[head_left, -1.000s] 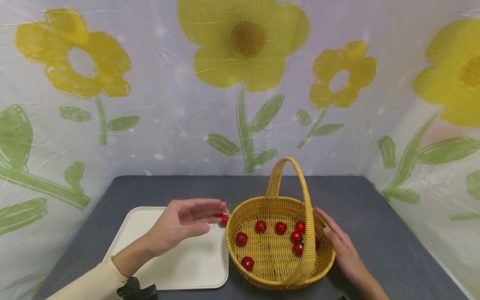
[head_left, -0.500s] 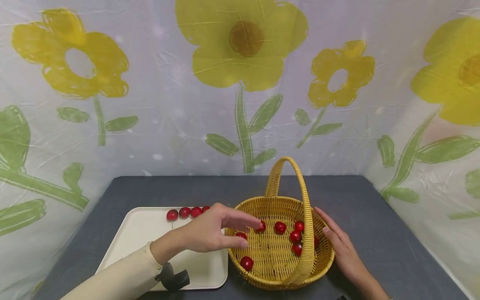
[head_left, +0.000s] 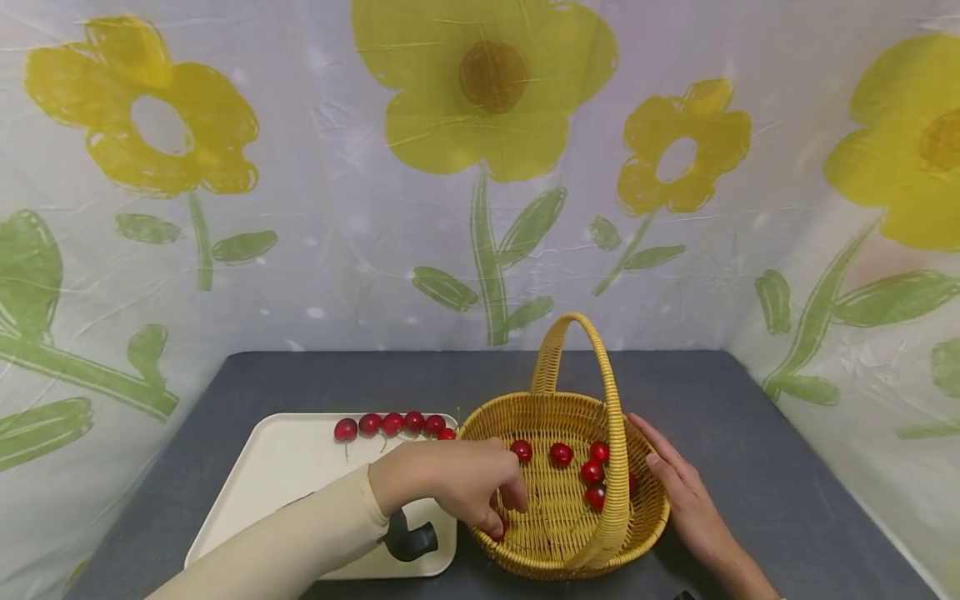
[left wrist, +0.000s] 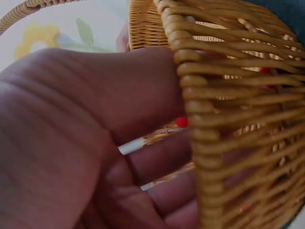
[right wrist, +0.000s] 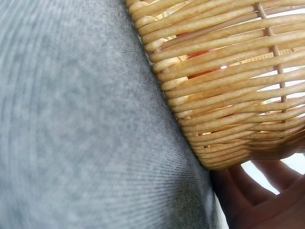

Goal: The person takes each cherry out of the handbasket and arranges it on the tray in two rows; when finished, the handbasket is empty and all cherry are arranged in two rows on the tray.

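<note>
Head view, left hand [head_left: 474, 478] curled at cherry [head_left: 502, 528] inside basket [head_left: 542, 571], hold was indeterminable, right hand [head_left: 686, 497] rested straight-fingered against basket

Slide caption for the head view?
Left hand at a cherry in the basket, right hand against basket side, more cherries on tray.

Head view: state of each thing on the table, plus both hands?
Basket: upright, handle up
Basket cherries: several scattered inside
Tray: flat, beside basket
Tray cherries: rowed along far edge
Left hand: in basket, fingers curled at a cherry, grip unclear
Right hand: against basket's outer side
</note>
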Motion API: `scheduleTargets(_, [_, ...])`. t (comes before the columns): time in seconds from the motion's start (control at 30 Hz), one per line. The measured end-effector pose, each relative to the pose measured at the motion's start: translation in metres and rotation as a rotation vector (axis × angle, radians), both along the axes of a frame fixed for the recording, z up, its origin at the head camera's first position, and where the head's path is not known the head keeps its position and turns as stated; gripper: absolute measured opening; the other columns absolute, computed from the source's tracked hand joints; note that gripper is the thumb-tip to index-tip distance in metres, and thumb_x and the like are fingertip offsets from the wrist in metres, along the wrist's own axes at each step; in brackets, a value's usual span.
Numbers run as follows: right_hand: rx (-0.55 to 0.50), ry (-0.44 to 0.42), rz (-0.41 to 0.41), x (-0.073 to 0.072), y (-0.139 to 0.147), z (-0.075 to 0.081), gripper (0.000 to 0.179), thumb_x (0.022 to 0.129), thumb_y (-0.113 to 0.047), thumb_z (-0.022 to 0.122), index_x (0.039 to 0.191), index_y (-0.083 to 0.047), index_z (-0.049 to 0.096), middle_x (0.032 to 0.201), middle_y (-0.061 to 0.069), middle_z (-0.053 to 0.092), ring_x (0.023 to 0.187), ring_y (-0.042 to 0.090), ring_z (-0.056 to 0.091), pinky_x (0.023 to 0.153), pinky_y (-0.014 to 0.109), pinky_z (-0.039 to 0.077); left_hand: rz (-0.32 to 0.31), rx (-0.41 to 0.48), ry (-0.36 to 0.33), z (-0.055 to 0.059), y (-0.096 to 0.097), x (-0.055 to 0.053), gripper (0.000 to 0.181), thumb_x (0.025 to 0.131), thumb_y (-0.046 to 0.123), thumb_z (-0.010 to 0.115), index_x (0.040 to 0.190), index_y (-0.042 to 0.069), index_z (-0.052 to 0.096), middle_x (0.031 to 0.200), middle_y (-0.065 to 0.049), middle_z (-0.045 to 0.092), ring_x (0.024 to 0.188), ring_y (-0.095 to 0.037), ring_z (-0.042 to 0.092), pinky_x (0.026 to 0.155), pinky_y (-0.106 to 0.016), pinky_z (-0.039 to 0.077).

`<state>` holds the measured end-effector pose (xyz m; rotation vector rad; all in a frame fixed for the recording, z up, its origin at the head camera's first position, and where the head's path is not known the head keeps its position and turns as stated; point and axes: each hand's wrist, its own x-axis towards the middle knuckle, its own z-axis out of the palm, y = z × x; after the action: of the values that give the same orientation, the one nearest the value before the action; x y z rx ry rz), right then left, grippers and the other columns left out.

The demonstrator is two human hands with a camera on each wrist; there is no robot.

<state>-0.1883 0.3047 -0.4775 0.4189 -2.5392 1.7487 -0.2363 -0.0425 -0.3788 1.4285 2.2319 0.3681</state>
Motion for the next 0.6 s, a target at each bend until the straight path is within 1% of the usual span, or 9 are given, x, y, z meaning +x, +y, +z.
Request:
scheduleTargets(0.13, [0.007,0.000,-0.007,0.000,-0.001,0.000,0.051,0.123,-0.032,0.032,0.174,-0.029,0.030,0.181,0.012,0.027,0.151,-0.017,0.031,0.111,0.003,0.033,0.008,-0.069,0.074,-0.004,0.009,0.000,0.023,0.088,0.023,0.094,0.109,0.017,0.088,0.100,0.010,0.083,0.094,-0.001,0.069,0.093,-0.018,0.051])
scheduleTargets(0.2, [0.004,-0.002,-0.005,0.000,-0.001,0.000,0.052,0.123,-0.032,0.032,0.174,-0.028,0.030,0.181,0.013,0.026,0.150,-0.017,0.031,0.111,0.003,0.033,0.024,-0.092,0.102,-0.007,0.013,0.001,0.018,0.086,0.024,0.096,0.102,0.017,0.089,0.091,0.012,0.080,0.087,-0.001,0.065,0.088,-0.018,0.051])
scheduleTargets(0.33, [-0.004,-0.006,0.005,-0.001,-0.001,0.000,0.052,0.123,-0.032,0.032,0.174,-0.027,0.030,0.181,0.013,0.026,0.151,-0.016,0.032,0.112,0.003,0.034,0.080,-0.098,0.112,-0.015,0.017,0.004,0.013,0.082,0.019,0.098,0.087,0.019,0.086,0.077,0.014,0.073,0.077,-0.001,0.060,0.073,-0.016,0.051])
scheduleTargets(0.37, [-0.004,-0.005,0.005,-0.001,-0.001,0.000,0.052,0.123,-0.032,0.032,0.174,-0.027,0.030,0.181,0.013,0.026,0.151,-0.016,0.031,0.112,0.003,0.034,0.086,-0.091,0.114,-0.016,0.018,0.004,0.013,0.081,0.017,0.097,0.085,0.019,0.085,0.075,0.014,0.071,0.076,-0.001,0.059,0.070,-0.016,0.050])
scheduleTargets(0.43, [0.001,-0.002,0.004,-0.001,-0.001,-0.001,0.052,0.123,-0.031,0.032,0.174,-0.029,0.030,0.181,0.013,0.026,0.151,-0.017,0.031,0.112,0.003,0.033,0.091,-0.060,0.119,-0.018,0.018,0.004,0.013,0.082,0.012,0.095,0.083,0.019,0.084,0.074,0.013,0.071,0.074,-0.001,0.058,0.068,-0.015,0.049])
scheduleTargets(0.53, [0.009,0.003,-0.002,-0.001,0.000,-0.001,0.051,0.123,-0.031,0.032,0.174,-0.030,0.030,0.181,0.012,0.026,0.151,-0.017,0.030,0.112,0.002,0.031,0.099,0.034,0.124,-0.019,0.017,0.004,0.011,0.085,0.008,0.092,0.091,0.015,0.086,0.079,0.011,0.074,0.073,0.001,0.059,0.069,-0.014,0.050])
scheduleTargets(0.57, [0.010,0.004,-0.002,-0.002,0.000,-0.002,0.051,0.123,-0.031,0.032,0.174,-0.030,0.030,0.181,0.012,0.026,0.151,-0.018,0.030,0.112,0.002,0.031,0.110,0.070,0.122,-0.020,0.017,0.004,0.011,0.087,0.008,0.091,0.094,0.015,0.086,0.082,0.011,0.075,0.074,0.002,0.059,0.075,-0.015,0.050])
scheduleTargets(0.6, [0.010,0.004,-0.001,-0.002,0.000,-0.002,0.051,0.123,-0.031,0.032,0.174,-0.030,0.030,0.181,0.012,0.026,0.151,-0.017,0.030,0.112,0.002,0.031,0.120,0.110,0.111,-0.021,0.016,0.004,0.012,0.089,0.008,0.089,0.098,0.014,0.086,0.084,0.011,0.077,0.075,0.003,0.060,0.076,-0.015,0.051])
